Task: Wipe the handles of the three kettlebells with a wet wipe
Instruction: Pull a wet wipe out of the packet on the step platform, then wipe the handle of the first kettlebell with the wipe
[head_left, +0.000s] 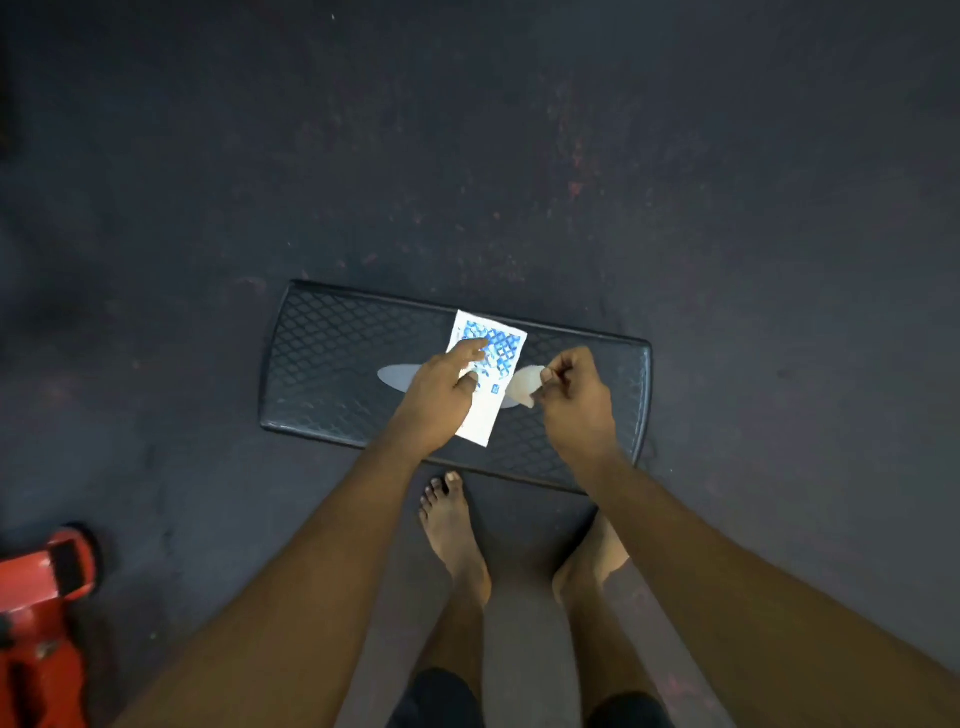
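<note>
The left hand covers part of the packet, whose print is too small to read. Picture edges cut off the red equipment; the right forearm hides part of one foot.

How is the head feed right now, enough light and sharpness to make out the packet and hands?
Head view: dim, the floor nearly black at upper left; no glare; the white-and-blue packet in the left hand is brightest, its print unreadable; the right hand and the pale scrap it pinches look slightly soft.

Dim, low-contrast view; dark floor grainy, corners darkened, wide-angle stretching and mild softness toward the edges
</note>
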